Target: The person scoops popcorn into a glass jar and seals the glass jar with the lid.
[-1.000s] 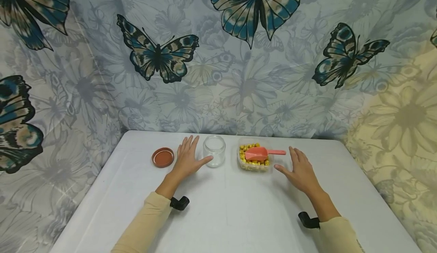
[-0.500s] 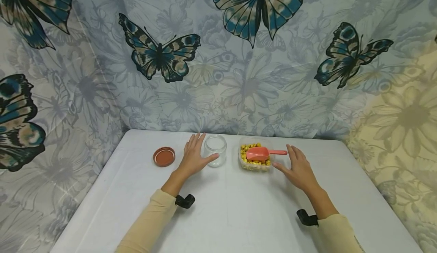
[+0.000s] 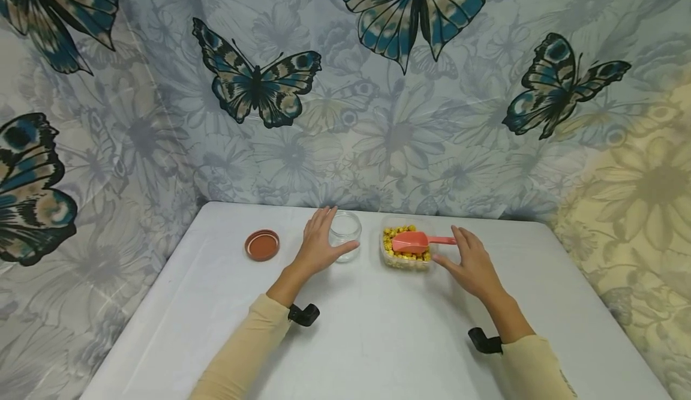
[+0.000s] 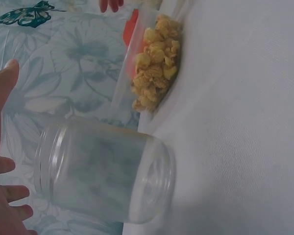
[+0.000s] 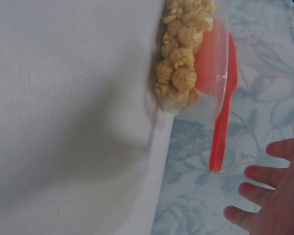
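I can read no word, number, brand or sign on the clear jar [image 4: 103,171], the brown lid [image 3: 262,245], the plastic tub [image 3: 405,264] or the red scoop [image 3: 411,242] in front of me. Along my right sleeve [image 3: 531,367] runs a small dark marking [image 3: 567,383], at the lower edge of the head view, too small for me to make out.

Tabletop [image 3: 372,340] white, surface finely textured, far corners rounded, sides spreading wider toward near edge in head view. Three things in loose row, all near far edge. Reddish-brown round lid [image 3: 262,246] flat at left, recessed face up. Clear jar [image 4: 98,174] in middle, upright, mouth uncovered. Clear container [image 3: 405,264] just right of jar, base down, not touching it. Soft shadows across white near jar and container.
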`<state>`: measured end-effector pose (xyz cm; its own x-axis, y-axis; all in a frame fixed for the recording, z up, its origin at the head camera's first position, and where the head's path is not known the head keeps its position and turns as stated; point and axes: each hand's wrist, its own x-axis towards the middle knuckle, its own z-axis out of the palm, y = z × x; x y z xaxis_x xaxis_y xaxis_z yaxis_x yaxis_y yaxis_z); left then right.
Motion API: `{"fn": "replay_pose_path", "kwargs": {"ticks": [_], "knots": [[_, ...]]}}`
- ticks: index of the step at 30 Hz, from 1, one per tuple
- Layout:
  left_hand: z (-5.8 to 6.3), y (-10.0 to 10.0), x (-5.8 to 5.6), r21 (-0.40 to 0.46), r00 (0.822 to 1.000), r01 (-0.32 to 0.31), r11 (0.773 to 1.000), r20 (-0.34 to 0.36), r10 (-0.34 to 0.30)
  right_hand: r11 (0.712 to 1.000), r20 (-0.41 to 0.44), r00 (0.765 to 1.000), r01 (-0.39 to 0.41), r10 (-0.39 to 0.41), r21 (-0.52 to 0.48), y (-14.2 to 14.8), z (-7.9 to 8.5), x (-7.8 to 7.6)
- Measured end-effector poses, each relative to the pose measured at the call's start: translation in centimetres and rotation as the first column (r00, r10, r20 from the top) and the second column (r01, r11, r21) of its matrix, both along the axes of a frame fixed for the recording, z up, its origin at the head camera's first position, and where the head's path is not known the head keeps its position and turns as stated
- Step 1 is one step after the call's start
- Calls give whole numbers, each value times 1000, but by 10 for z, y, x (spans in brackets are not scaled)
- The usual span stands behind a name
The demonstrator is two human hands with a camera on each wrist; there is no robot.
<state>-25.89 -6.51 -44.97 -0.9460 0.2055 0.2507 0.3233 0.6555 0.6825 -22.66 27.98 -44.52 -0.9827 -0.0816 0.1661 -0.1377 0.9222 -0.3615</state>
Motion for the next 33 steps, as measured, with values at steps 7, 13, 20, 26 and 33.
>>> {"fn": "replay_pose_path", "kwargs": {"ticks": [7,13,20,26,33], "knots": [[3,8,-1,7,1000,4,1000,-23,-4,1000,-1,1000,-6,6,-9,-1,-1,-1],[6,12,0,35,999,18,999,-49,-16,1000,-5,1000,-6,6,-11,-2,-2,-2],[7,18,2,41,997,37,998,-68,-35,1000,2,1000,-11,11,-26,-4,0,-3],[9,26,3,46,995,41,998,-93,-37,999,3,1000,-15,15,-39,-3,1,-4],[10,34,4,43,991,66,997,-116,-61,999,-31,999,-17,16,-43,-3,-1,-7]]}}
